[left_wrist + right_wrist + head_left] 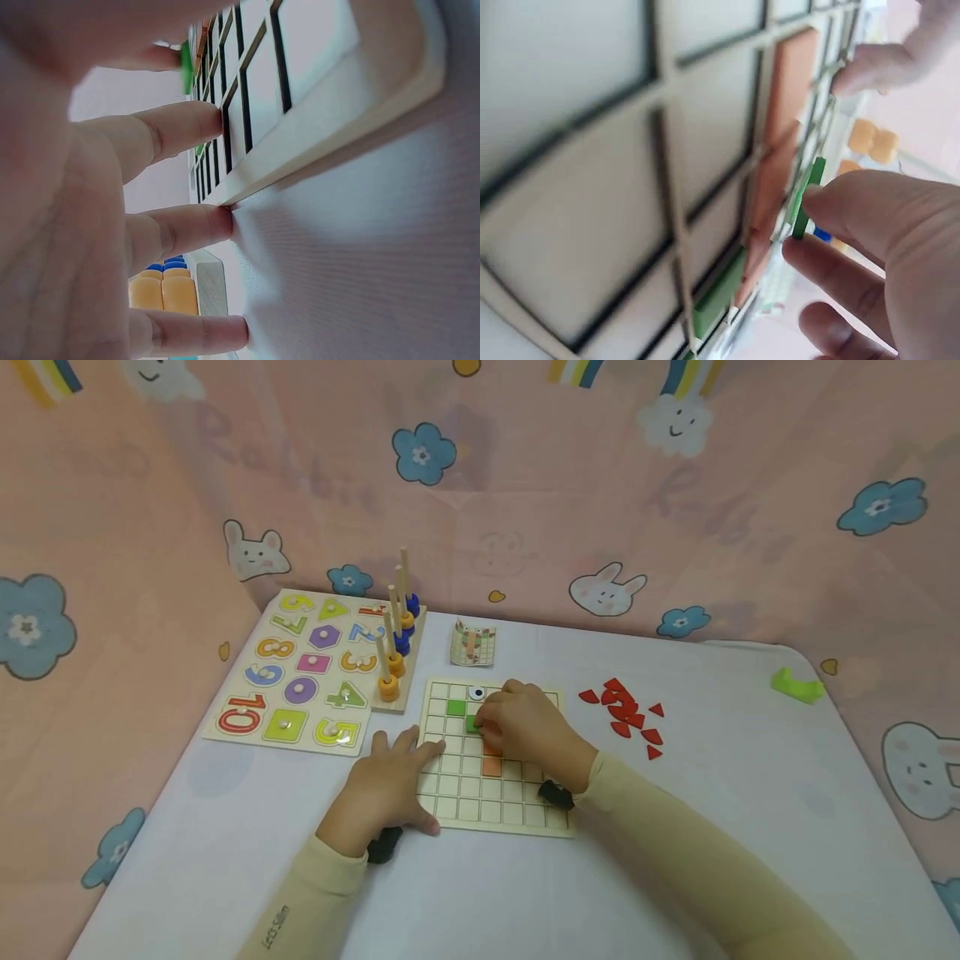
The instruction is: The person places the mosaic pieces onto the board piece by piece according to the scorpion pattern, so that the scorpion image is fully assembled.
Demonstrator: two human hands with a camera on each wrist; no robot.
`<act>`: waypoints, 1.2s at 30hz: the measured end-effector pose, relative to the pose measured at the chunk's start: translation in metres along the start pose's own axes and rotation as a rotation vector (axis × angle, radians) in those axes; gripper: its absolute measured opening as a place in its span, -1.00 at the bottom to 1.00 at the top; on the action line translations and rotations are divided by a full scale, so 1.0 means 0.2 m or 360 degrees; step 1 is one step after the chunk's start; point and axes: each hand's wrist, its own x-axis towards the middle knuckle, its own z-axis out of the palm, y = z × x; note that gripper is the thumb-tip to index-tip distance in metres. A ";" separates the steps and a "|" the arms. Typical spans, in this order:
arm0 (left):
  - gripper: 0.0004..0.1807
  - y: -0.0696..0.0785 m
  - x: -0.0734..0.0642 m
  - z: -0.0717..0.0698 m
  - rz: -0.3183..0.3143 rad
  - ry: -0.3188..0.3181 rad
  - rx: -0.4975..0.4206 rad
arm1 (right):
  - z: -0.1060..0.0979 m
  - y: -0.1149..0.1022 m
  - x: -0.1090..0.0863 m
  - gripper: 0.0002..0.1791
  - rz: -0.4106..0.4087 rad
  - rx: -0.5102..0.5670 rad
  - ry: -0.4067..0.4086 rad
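Observation:
A wooden grid board [450,811] lies on the white table. My right hand [532,727] is over its upper middle, pinching a green square tile [808,201] between thumb and finger. Orange tiles [491,766] form a column on the board below that hand, which hides part of the column. Left of the held tile a green tile [456,707] sits in a square, and an eye tile [477,692] sits near the top edge. My left hand [384,781] spreads its fingers along the board's left edge, one fingertip [202,120] resting on the grid.
Red tiles [622,706] are scattered right of the board. A number puzzle [300,668] and a peg stacker [395,664] with orange and blue beads stand at the left. Behind the board lies a small picture card [473,643]. A bright green piece [797,686] lies far right.

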 end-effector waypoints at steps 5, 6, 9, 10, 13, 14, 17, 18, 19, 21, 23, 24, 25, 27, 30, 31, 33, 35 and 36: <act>0.23 0.00 0.00 0.00 -0.0003 0.0002 0.0002 | 0.04 -0.02 -0.01 -0.87 -0.0014 -0.0171 0.0013; 0.23 0.00 0.00 0.00 -0.0002 0.0002 -0.0001 | 0.04 -0.03 -0.02 -0.88 -0.0012 -0.0189 0.0023; 0.23 0.00 -0.01 0.00 -0.0004 -0.0008 0.0006 | 0.05 -0.04 -0.03 -0.91 0.0012 -0.0197 0.0028; 0.23 0.00 -0.01 0.00 -0.0006 -0.0012 0.0010 | 0.05 -0.05 -0.03 -0.91 0.0024 -0.0176 0.0019; 0.24 0.00 -0.01 0.00 -0.0011 -0.0023 0.0012 | 0.05 -0.06 -0.04 -0.88 0.0075 -0.0085 -0.0022; 0.24 0.00 -0.01 0.01 -0.0014 -0.0024 0.0012 | 0.05 -0.07 -0.04 -0.87 0.0092 -0.0059 -0.0034; 0.24 0.00 -0.01 0.01 -0.0010 -0.0014 0.0009 | 0.05 -0.07 -0.04 -0.86 0.0150 -0.0027 -0.0067; 0.24 0.00 0.00 0.01 -0.0009 -0.0009 0.0010 | 0.05 -0.07 -0.03 -0.86 0.0165 -0.0026 -0.0078; 0.24 0.00 0.00 0.01 -0.0008 -0.0006 0.0012 | 0.05 -0.07 -0.03 -0.85 0.0175 -0.0032 -0.0089; 0.24 0.00 0.00 0.01 -0.0006 0.0002 0.0017 | 0.05 -0.07 -0.03 -0.85 0.0192 -0.0043 -0.0113; 0.24 0.00 0.01 0.01 -0.0003 0.0008 0.0021 | 0.05 -0.07 -0.03 -0.83 0.0204 -0.0052 -0.0134; 0.24 0.00 0.01 0.01 -0.0003 0.0010 0.0023 | 0.05 -0.07 -0.03 -0.82 0.0212 -0.0052 -0.0143; 0.24 0.01 0.01 0.01 -0.0003 0.0010 0.0024 | 0.05 -0.06 -0.03 -0.81 0.0219 -0.0050 -0.0147; 0.24 0.01 0.01 0.01 -0.0004 0.0008 0.0024 | 0.05 -0.06 -0.03 -0.79 0.0233 -0.0041 -0.0150; 0.24 0.01 0.01 0.01 -0.0007 0.0002 0.0024 | 0.05 -0.05 -0.05 -0.76 0.0237 0.0017 -0.0135; 0.24 0.01 0.01 0.01 -0.0008 0.0001 0.0024 | 0.05 -0.05 -0.06 -0.77 0.0233 0.0044 -0.0112; 0.24 0.01 0.01 0.01 -0.0010 -0.0002 0.0023 | 0.04 -0.04 -0.08 -0.79 0.0232 0.0108 -0.0050; 0.24 0.01 0.01 0.01 -0.0011 -0.0004 0.0022 | 0.03 -0.02 -0.12 -0.82 0.0242 0.0149 0.0043; 0.24 0.01 0.01 0.01 -0.0011 -0.0005 0.0019 | 0.02 -0.01 -0.14 -0.84 0.0270 0.0170 0.0090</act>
